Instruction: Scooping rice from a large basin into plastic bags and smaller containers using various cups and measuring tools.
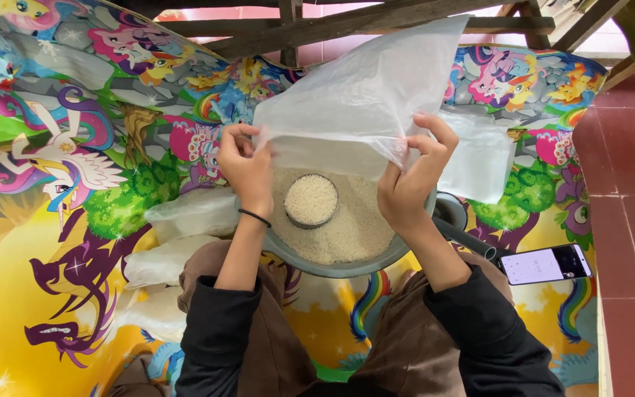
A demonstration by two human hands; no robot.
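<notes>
Plastic bag (361, 95), thin, clear and crinkled, is held up over the round grey basin (347, 266) of white rice, its lower edge pinched by the left hand (248, 169) and right hand (409, 184). A small round tin (311, 200) sits in the grains. Open room lies on the colourful mat (53, 242) to the left.

Clear plastic bag (361, 95) held up by left hand (248, 173) and right hand (406, 187) blocks access to the grey basin (332, 266) from above and behind. Filled bags (185, 242) crowd its left, phone (545, 265) and dark pipe (468, 241) its right. Open mat (38, 309) far left.
</notes>
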